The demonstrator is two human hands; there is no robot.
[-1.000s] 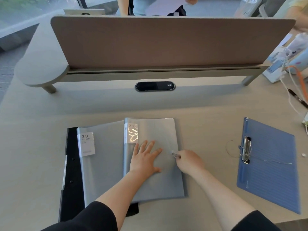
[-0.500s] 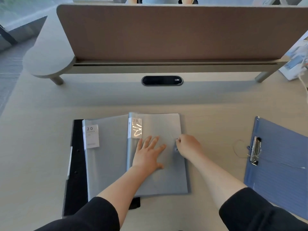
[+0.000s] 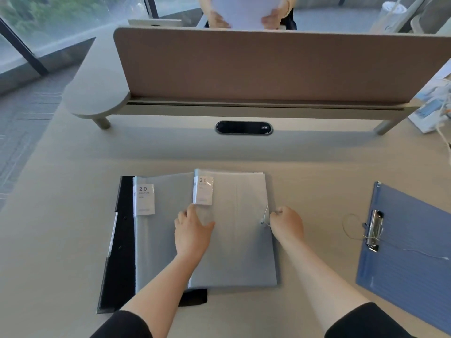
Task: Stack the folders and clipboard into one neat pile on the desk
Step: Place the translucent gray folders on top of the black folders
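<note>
Since the earlier frame your left hand (image 3: 192, 234) has slid from the middle of the top folder (image 3: 240, 230) to its spine edge, and your right hand (image 3: 286, 225) has gone to the opposite edge. Working left to right: a black folder (image 3: 120, 259) lies lowest on the desk (image 3: 317, 172), with only its left strip and a lower corner showing. A grey twenty-pocket folder (image 3: 157, 240) lies on it, offset to the right. The top folder overlaps that one, offset further right again. Your left hand lies flat with fingers spread loosely along the spine, pressing rather than gripping. Your right hand is curled closed at the open edge, at a thin elastic cord (image 3: 266, 217); whether it pinches the cord or the cover, I cannot tell. Judgement: these plastic covers look light, flexible and slick, so they should slide readily over each other and may fan out if lifted by one corner. Hold by spine and open edge together and slide into line. Well apart at the right lies the blue clipboard (image 3: 410, 259), apparently rigid; take it by its long sides, clear of the metal clip (image 3: 374, 230) and its loose string.
</note>
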